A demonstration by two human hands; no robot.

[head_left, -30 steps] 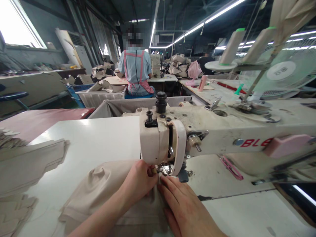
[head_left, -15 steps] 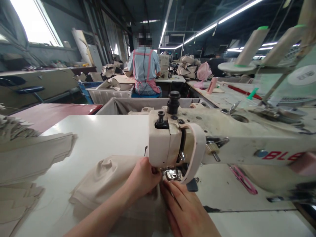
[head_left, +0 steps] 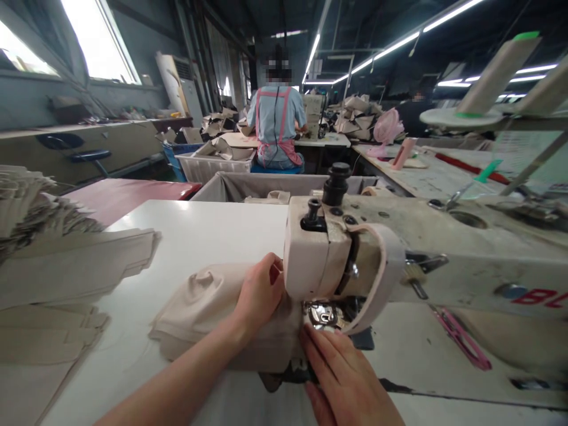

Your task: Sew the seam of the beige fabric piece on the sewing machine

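Beige fabric (head_left: 213, 299) lies folded and bunched on the white table, its right edge beside the presser foot (head_left: 322, 313) of the sewing machine (head_left: 317, 251). My left hand (head_left: 261, 290) rests over the fabric just left of the machine head, its fingers curled and closed on the cloth; the fingertips are partly hidden. My right hand (head_left: 344, 373) lies flat in front of the presser foot, fingers stretched out at the cloth's near right corner. A dark metal part (head_left: 288, 374) shows between the fabric's near edge and that hand.
Stacked beige fabric pieces (head_left: 80, 266) lie at the left. Behind the table stands a grey-lined bin (head_left: 217, 186). Pink thread snips (head_left: 461, 337) lie under the machine arm; thread cones (head_left: 499, 74) stand at right. A person (head_left: 277, 124) sits with their back to me.
The fabric has moved away from me along the machine, uncovering the dark metal part. My left hand has shifted farther back; my right stays by the presser foot. The view has turned slightly left.
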